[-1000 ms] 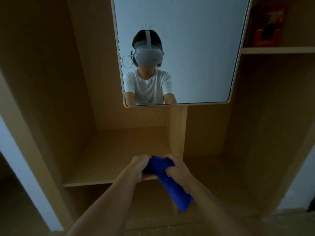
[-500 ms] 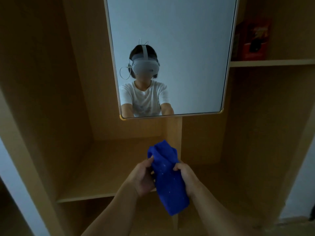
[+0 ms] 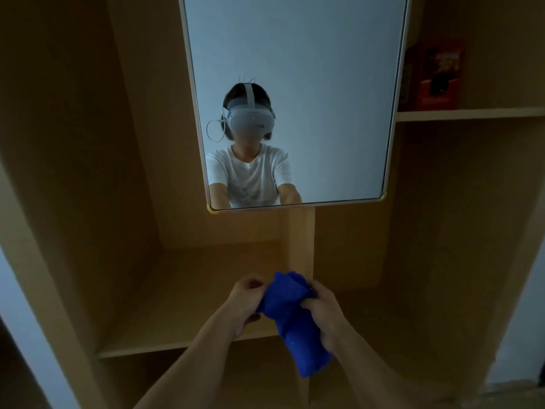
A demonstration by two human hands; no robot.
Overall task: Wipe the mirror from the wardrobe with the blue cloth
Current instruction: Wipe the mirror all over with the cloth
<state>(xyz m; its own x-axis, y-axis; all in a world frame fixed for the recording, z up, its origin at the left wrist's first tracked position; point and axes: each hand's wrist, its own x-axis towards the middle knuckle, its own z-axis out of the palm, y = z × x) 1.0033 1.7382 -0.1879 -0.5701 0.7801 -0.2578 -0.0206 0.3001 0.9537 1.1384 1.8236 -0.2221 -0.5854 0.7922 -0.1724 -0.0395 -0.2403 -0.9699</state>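
A tall mirror (image 3: 318,69) with a thin pale frame stands upright inside a wooden wardrobe, its lower edge well above my hands. It reflects a person in a white shirt wearing a headset. Below it I hold a bunched blue cloth (image 3: 290,317) in front of the shelf. My left hand (image 3: 246,302) grips the cloth's upper left side. My right hand (image 3: 323,314) is closed around its right side, and the cloth's lower end hangs down below that hand. Neither hand touches the mirror.
A wooden shelf (image 3: 177,308) runs under my hands, split by an upright divider (image 3: 298,240). At the upper right a higher shelf (image 3: 472,113) carries a red box (image 3: 436,75). Wardrobe side panels close in left and right.
The view has tilted up, so the mirror sits lower in frame. Both hands turned the cloth from a low crumpled bundle into a more upright bunch.
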